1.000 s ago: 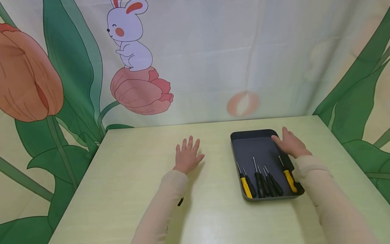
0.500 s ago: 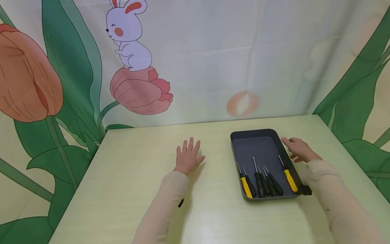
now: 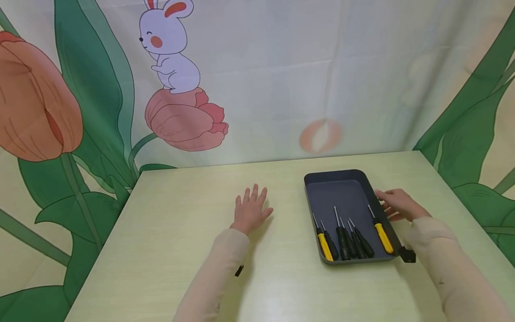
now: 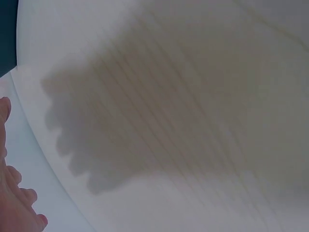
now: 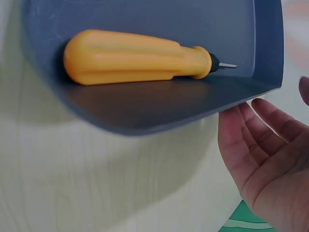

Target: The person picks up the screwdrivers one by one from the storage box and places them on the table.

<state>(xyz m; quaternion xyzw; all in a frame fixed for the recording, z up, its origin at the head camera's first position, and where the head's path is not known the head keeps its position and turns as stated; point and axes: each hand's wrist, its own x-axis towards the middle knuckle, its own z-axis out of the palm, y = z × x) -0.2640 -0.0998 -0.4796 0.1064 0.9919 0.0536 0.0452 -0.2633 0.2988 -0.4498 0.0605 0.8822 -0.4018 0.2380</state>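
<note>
A dark grey tray (image 3: 338, 192) stands on the right half of the table, holding several screwdrivers. One yellow screwdriver (image 3: 384, 238) lies along its right wall, another yellow screwdriver (image 3: 325, 247) at its left, with black-handled screwdrivers (image 3: 344, 243) between them. My right hand (image 3: 400, 205) is at the tray's right side. In the right wrist view, the fingertips of this hand (image 5: 275, 169) meet the outside of the tray wall from below the rim, while the thumb is apart from it. Left of the tray, my left hand (image 3: 250, 212) hovers over the table, fingers spread and holding nothing.
The pale wood-patterned table (image 3: 161, 232) reaches back to a printed curtain (image 3: 273, 67) with a rabbit and tulips. A small black strap end (image 3: 239, 270) hangs under the left sleeve. A black piece (image 3: 407, 255) sticks out below the right wrist.
My right hand has moved from above the tray's right rim outward and down to its outer side. My left hand has shifted slightly right. The tray and screwdrivers look unmoved.
</note>
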